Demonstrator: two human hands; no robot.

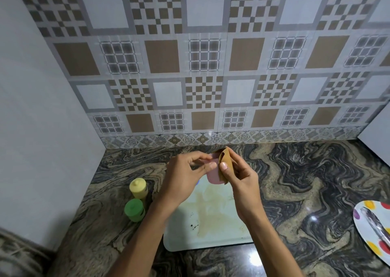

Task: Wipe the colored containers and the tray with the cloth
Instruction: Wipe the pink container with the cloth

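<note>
Your left hand [185, 171] pinched the pink container [213, 176]; your right hand [238, 175] pressed the cloth [225, 162] on it. The stained tray [211, 243] looked unwiped; the yellow container [138, 188] and green container [134, 210] perhaps finished.

Pink container [212, 176], tan cloth [226, 165], yellow container [138, 188], green container [134, 209], pale tray [211, 230]

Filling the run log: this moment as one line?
left hand: holds pink plastic container | right hand: rubs it with brown cloth | stained pale tray: unwiped
</note>
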